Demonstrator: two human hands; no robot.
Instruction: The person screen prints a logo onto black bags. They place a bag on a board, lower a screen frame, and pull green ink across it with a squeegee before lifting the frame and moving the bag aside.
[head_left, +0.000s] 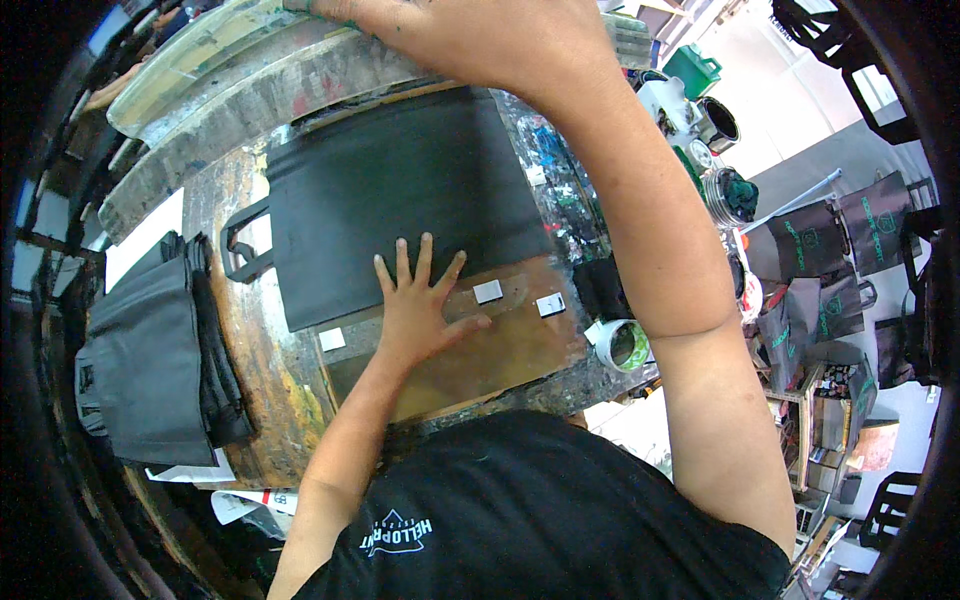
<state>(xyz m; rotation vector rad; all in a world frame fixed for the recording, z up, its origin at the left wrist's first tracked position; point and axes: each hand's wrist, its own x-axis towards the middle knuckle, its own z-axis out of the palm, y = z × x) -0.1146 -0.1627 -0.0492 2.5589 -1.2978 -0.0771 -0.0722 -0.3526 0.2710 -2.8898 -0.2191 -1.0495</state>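
A black flat bag (400, 190) with a loop handle lies on the worktable. Across its near edge rests my left hand (415, 310), open, with fingers spread over the bag and palm on a brown board (490, 350). Small white squares (487, 291) sit on that board beside the hand. My right arm reaches far forward, and my right hand (480, 40) is at a raised, paint-stained screen-printing frame (270, 95), closed on its edge. The thumb points left along the frame; the upper picture edge cuts off the other fingers.
A stack of black bags (150, 360) lies at the left. To the right are a roll of tape (622, 345), a glass jar (730, 195), an open can (716, 124) and a green jug (692, 72). Printed black bags (810, 240) hang or lie farther right.
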